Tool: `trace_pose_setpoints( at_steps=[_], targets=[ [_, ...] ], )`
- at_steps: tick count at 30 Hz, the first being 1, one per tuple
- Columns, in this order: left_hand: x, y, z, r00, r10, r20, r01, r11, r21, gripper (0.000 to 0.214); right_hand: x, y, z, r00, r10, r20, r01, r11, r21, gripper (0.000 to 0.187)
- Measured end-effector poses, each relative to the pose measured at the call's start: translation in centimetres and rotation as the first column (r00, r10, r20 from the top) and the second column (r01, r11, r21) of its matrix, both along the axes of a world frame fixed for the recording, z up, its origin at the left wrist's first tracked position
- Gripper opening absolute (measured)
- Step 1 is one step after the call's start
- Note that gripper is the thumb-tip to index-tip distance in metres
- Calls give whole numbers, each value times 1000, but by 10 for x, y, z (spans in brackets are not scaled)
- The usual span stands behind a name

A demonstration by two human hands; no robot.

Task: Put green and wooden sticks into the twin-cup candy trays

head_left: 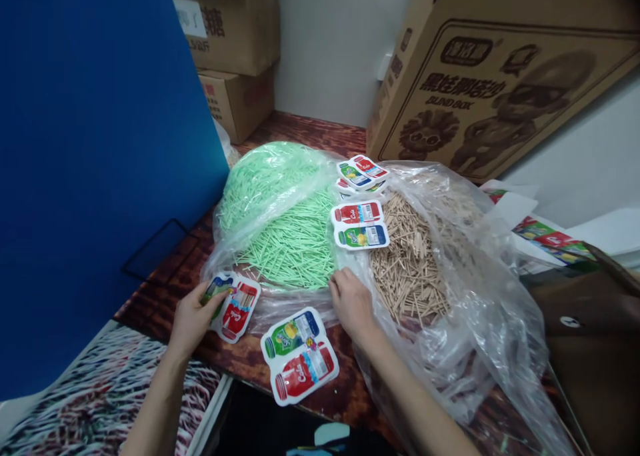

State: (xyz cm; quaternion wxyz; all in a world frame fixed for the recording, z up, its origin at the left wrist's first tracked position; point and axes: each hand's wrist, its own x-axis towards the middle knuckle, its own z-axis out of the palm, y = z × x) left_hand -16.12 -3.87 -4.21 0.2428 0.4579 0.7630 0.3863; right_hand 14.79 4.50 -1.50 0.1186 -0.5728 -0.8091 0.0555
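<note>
My left hand [194,315] pinches a bottle-shaped printed card [239,311] between thumb and fingers at its green side; the red cola side faces up. My right hand [353,304] is closed at the lower right edge of a heap of thin green sticks [295,243] in a clear plastic bag. Its fingertips are pressed together, and what they hold, if anything, is too small to see. Between my hands, a second bottle-shaped card [300,356] lies near the table's front edge. Beyond my right hand another card [360,225] rests on the plastic.
More cards [362,171] overlap behind. An opened bag holds brown sticks [407,263] at the right. A large printed carton [480,96] stands behind, with stacked boxes [235,36] at the back left. A blue panel [100,143] borders the wood-patterned table [320,133] on the left.
</note>
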Motion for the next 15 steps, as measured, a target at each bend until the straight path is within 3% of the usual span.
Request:
trace_pose_setpoints(
  at_steps=[3,7,11,15],
  targets=[
    [-3,7,5,989,46,-143,-45,999,11,36,-19,11,1,993,44,106,-45,999,1,13],
    [-4,13,6,946,-1,-324,-18,998,-55,29,-46,21,0,948,119,294,-121,993,-12,20],
    [6,11,-1,952,66,-300,-78,997,-26,33,-52,27,3,911,197,363,-197,980,-38,26],
    [18,9,-8,947,75,-313,-92,995,-42,33,-38,30,13,934,202,294,-199,979,-44,24]
  ],
)
